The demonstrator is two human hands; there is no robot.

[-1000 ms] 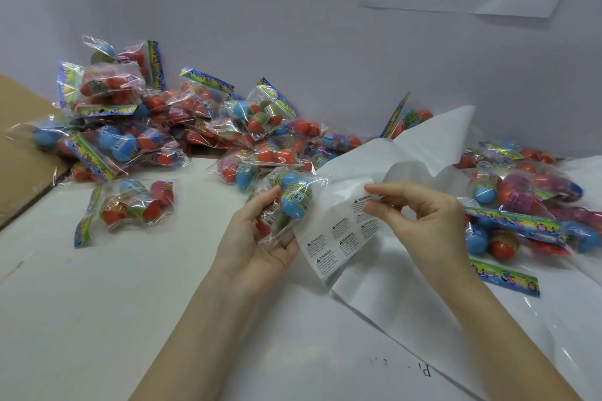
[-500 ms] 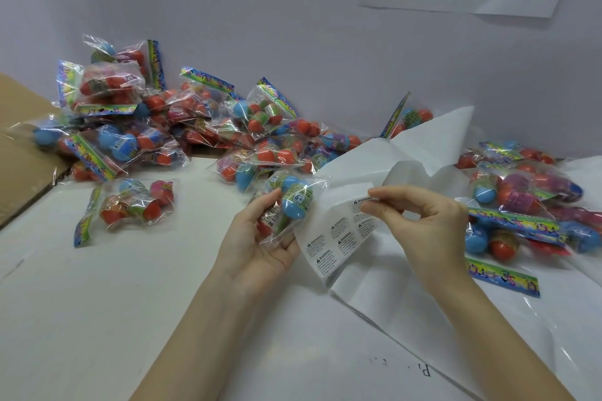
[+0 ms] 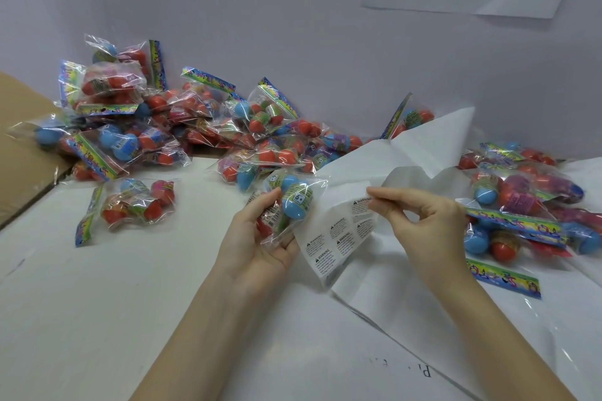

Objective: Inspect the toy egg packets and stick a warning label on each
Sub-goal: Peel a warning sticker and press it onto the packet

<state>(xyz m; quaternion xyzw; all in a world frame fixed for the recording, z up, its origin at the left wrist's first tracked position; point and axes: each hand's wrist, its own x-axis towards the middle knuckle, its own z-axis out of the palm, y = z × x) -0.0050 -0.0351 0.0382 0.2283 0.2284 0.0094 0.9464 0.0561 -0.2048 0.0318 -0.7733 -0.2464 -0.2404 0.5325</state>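
Note:
My left hand holds a clear packet of toy eggs with a blue egg on top, at the centre of the table. Just right of it lies a white sheet of warning labels, its lower end curling up. My right hand pinches the top label at the sheet's upper right corner between thumb and forefinger.
A heap of egg packets lies against the wall at the left and centre. One packet lies apart in front. More packets lie at the right on crumpled white backing paper. A cardboard flap is at the far left.
My right hand has lifted slightly and its fingertips have closed on the top label. The left hand and its packet have stayed almost still.

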